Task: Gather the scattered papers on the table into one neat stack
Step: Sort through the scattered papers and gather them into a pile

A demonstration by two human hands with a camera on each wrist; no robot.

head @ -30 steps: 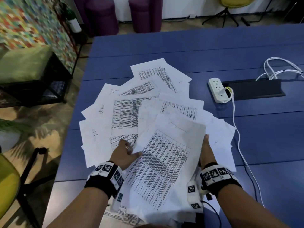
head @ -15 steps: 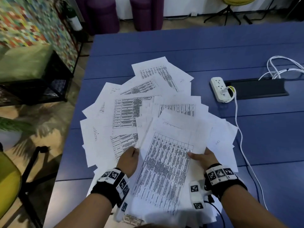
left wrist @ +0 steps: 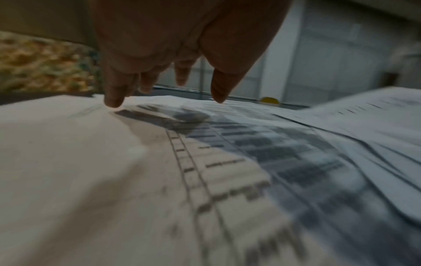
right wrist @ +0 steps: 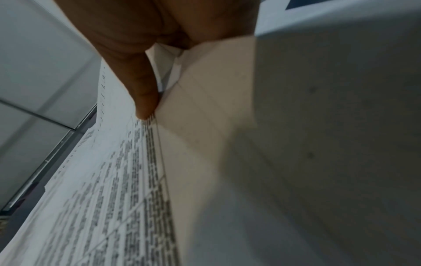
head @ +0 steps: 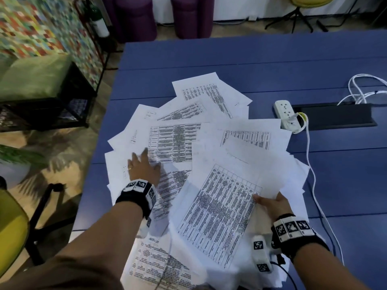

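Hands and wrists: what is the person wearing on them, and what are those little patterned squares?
Both arms are bare, no sleeves. Each wrist carries a black band ringed with white blocks printed with black-and-white square codes. The right band has a further white piece with two codes and a thin black cable. The left hand wears a ring.

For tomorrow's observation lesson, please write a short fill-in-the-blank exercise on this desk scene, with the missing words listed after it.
1. The printed white paper sheets lie fanned out on a ____ table.
2. The left hand rests with ____ fingers on the sheets.
3. The right hand pinches a sheet printed with a ____.
4. A white cable runs from the white ____ strip.

Missing words: blue; spread; table; power
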